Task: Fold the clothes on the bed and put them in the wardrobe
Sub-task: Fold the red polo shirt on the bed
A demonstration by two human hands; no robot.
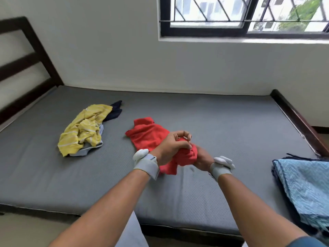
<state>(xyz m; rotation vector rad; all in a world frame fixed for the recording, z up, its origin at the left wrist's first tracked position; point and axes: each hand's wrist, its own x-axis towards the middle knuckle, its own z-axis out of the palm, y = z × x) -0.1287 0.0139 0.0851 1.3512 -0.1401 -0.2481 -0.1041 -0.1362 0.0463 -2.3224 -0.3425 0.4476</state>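
Note:
A red garment lies crumpled in the middle of the grey mattress. My left hand grips a bunched part of it from above, fingers curled. My right hand holds the same bunch from the right and below, partly hidden by the cloth. A yellow striped garment lies crumpled to the left, on top of a light grey piece and a dark navy one. A folded blue patterned cloth rests at the mattress's right edge.
The dark wooden headboard stands at the left and a dark bed frame rail runs along the right. A barred window is in the white wall behind the bed. Floor shows at the bottom left.

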